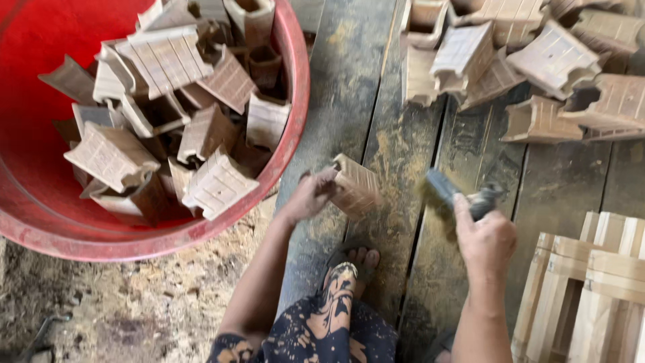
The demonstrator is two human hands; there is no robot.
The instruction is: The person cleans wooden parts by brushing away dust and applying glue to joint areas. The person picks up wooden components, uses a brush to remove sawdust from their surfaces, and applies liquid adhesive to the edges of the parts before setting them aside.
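nearby, red tub (295,101) of wooden pieces; left hand (308,197) gripping wooden block (355,188), right hand (485,240) gripping brush (449,191).

Left hand (308,198) outstretched, grip closed; right hand (485,240) raised, grip fisted

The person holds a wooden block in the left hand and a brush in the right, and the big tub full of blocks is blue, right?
Not quite: the head view shows the tub is red, not blue. The rest holds: the left hand holds a wooden block, and the right hand holds a brush.
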